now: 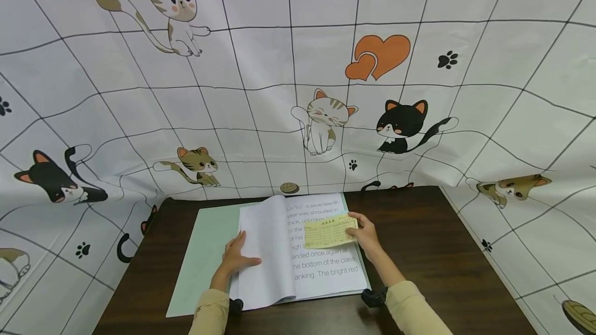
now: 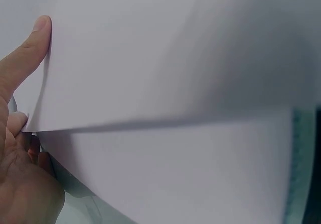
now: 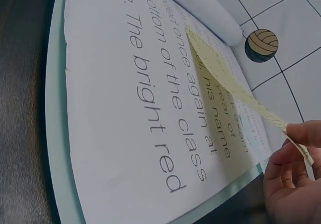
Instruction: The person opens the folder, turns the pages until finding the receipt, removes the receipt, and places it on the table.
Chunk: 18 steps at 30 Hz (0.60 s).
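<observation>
An open booklet of large printed text (image 1: 326, 273) lies in a pale green folder (image 1: 195, 257) on the table. My left hand (image 1: 236, 256) holds the turned white pages (image 1: 266, 252) at their left edge. In the left wrist view the thumb (image 2: 36, 40) lies on top of a page, with the other fingers partly hidden beneath. Over the text page, my right hand (image 1: 365, 234) pinches the right end of a yellow slip of paper (image 1: 326, 232) printed with a grid. Seen from the right wrist, the slip (image 3: 220, 71) slants up off the page and shades the words under it.
The dark wooden table (image 1: 419, 252) extends to both sides of the folder. Behind and around it hangs a white gridded sheet (image 1: 261, 66) with cartoon cats. A black band (image 1: 374, 298) is on the right wrist.
</observation>
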Motion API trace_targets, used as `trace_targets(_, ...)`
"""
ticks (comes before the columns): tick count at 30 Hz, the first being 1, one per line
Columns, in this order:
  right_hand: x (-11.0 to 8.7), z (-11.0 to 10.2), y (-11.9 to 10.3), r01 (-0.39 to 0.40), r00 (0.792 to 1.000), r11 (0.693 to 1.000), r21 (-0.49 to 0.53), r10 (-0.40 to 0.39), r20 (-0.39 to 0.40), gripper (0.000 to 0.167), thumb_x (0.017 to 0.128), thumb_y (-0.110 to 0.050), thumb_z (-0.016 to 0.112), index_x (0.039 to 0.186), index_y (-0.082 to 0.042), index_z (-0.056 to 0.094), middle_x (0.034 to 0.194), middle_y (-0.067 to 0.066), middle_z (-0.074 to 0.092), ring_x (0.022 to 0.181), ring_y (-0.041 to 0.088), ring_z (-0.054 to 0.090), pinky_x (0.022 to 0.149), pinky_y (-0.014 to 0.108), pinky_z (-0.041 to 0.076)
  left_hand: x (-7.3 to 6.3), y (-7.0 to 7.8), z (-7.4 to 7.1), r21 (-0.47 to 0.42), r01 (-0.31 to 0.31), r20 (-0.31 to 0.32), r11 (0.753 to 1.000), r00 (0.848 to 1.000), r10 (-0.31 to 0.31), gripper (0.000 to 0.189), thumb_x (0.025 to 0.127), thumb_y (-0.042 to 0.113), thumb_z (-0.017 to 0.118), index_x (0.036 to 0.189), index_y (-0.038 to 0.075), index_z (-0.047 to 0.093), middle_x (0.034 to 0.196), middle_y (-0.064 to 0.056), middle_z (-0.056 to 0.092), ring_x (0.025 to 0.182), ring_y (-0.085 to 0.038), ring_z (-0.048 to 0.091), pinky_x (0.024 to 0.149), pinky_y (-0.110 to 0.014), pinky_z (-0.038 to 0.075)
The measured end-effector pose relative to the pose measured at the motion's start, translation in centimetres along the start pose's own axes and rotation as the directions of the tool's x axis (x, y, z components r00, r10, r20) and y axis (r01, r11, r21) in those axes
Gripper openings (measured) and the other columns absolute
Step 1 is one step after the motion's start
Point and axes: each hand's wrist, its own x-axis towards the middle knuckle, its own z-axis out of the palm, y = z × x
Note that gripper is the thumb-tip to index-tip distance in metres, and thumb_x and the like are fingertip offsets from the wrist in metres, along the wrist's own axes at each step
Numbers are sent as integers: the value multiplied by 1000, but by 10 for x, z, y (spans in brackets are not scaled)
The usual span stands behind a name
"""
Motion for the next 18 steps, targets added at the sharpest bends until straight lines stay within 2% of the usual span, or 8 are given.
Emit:
trace_targets(14,5,-24,-2,-8,1000,998,63,7,24,54,84,9,59,137,1,49,135,28,53,78,0,58,65,14,50,3,-5,2,7,6,-5,1000,1000,-6,115,68,25,88,154,0,16,163,-22,11,145,-42,12,113,-68,16)
trace_targets(18,6,-31,-3,-4,1000,999,52,3,30,54,85,8,58,138,0,48,135,28,52,78,1,58,65,15,51,3,-6,2,-2,4,3,1000,1000,-4,116,69,25,88,155,0,15,163,-21,10,145,-42,11,113,-68,15)
